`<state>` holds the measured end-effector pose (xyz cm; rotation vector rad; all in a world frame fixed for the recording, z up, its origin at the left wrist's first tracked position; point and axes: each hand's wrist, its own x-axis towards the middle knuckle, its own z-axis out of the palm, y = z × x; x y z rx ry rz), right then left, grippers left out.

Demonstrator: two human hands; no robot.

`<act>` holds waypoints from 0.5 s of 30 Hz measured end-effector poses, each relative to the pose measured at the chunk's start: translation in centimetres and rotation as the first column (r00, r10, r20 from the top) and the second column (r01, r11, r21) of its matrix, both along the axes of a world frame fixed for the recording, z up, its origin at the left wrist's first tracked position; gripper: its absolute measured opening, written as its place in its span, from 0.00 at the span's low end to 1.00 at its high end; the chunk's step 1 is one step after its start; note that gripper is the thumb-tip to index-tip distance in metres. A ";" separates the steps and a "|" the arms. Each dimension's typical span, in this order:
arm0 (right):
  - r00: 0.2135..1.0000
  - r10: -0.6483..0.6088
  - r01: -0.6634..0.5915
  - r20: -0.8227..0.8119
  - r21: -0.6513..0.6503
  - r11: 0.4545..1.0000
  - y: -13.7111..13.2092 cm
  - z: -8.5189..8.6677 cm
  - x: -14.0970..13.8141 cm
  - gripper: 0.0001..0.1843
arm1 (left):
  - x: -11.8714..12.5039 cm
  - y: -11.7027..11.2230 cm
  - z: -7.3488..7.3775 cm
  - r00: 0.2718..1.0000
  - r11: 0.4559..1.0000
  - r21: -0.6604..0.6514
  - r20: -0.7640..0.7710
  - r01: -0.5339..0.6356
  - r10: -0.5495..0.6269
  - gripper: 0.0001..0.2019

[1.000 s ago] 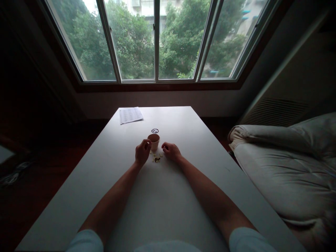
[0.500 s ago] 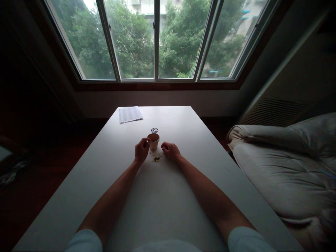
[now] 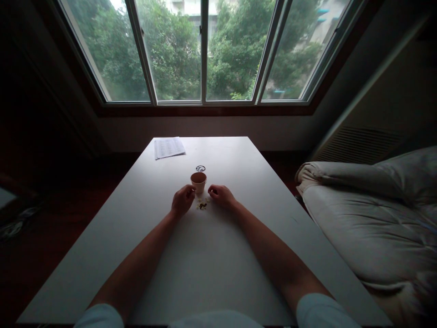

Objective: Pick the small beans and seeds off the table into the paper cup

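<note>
Left-hand shift: left hand [image 3: 183, 200] is lower than half a second ago, fingertips down from cup-rim level to its side; right hand [image 3: 221, 196] barely changed.
Meaning: my read, left hand now works nearer the pieces than the cup mouth.
Pieces: small, pale and dark [image 3: 202, 206], loose on the white tabletop [image 3: 211, 264], in front of cup, between hands.
Left grip: fingers bent, tips close; can't tell if pinching a piece or touching cup.
Right grip: fingers curled, just right of cup; contents can't tell.
Cup: brown inside [image 3: 199, 184], upright, between hands.
Disc: round, patterned [image 3: 200, 168], just beyond cup.
Papers: far left corner [image 3: 169, 148].
</note>
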<state>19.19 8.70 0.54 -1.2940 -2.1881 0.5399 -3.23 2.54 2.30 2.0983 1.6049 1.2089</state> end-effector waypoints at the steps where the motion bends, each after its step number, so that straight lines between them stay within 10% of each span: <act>1: 0.999 0.036 -0.036 0.004 -0.019 0.999 0.0 0.2 0.0 0.08 | -0.2 0.1 -0.2 0.999 1.000 -0.008 -0.027 0.022 -0.022 0.08; 9: 0.919 0.393 -0.392 -0.020 -0.129 0.911 -0.6 1.3 0.0 0.07 | -0.3 0.3 -0.8 0.966 0.981 -0.122 -0.192 0.152 -0.174 0.08; 15: 0.911 0.411 -0.411 -0.037 -0.156 0.898 -1.0 1.7 0.0 0.09 | 0.0 -0.3 0.1 0.916 0.964 -0.150 -0.309 0.217 -0.255 0.16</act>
